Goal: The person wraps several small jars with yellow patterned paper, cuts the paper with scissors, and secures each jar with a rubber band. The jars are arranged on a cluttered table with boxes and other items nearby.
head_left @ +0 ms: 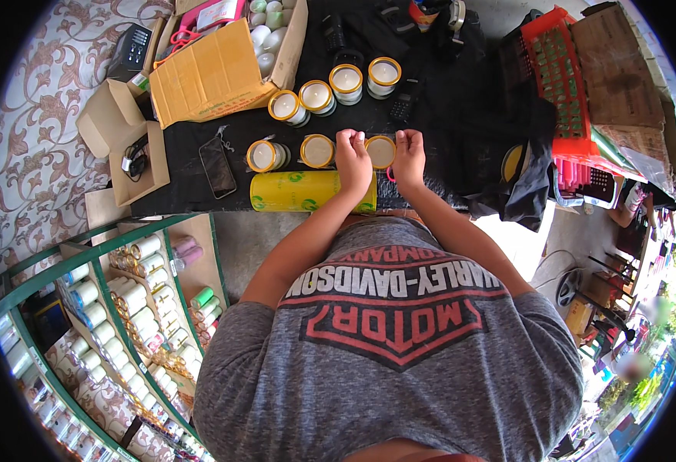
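We are gripping candle jar (381,151) mid-frame, left hand (352,156) and right hand (409,154) both pinching rim; next likely needing steady twist.

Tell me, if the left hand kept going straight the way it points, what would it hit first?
Probably the row of gold-rimmed candle jars farther back on the black table; the left hand points that way, though depth is unclear.

Both hands (380,158) forward, fingers curled

Both hands, left hand (353,157) and right hand (409,154), are gripping a gold-rimmed white candle jar (381,152) on the black-covered counter (461,115), beside a yellow tape roll (296,191).
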### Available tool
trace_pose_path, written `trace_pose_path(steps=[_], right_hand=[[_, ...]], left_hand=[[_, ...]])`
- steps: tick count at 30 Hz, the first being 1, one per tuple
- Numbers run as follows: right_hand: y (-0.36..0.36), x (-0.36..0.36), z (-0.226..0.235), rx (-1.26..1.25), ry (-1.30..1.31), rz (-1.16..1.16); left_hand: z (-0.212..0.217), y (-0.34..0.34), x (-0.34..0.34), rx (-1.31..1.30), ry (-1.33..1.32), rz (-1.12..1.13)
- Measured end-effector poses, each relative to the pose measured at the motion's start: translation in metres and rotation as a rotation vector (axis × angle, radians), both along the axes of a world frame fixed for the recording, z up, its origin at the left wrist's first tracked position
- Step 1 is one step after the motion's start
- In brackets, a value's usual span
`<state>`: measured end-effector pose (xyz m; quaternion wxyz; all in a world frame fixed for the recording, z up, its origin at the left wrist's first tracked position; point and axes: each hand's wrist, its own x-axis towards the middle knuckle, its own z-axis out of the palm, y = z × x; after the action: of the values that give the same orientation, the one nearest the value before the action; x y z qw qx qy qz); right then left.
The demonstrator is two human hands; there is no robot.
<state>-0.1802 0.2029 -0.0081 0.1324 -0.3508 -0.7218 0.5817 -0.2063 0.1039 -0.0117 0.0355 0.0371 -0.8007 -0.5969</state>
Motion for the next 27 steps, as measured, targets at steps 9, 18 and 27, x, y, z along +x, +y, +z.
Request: trace_pose_path(steps=[9, 18, 27], right_hand=[[0.016, -0.001, -0.012, -0.196, 0.018, 0.127], [0.014, 0.018, 0.021, 0.021, 0.204, 0.157], [0.011, 0.019, 0.031, -0.165, 0.299, 0.129]], left_hand=[[0.002, 0.0, 0.0, -0.109, -0.106, -0.018], [0.044, -0.004, 0.01, 0.224, 0.09, -0.199], [0.034, -0.001, 0.014, 0.038, 0.219, -0.213]])
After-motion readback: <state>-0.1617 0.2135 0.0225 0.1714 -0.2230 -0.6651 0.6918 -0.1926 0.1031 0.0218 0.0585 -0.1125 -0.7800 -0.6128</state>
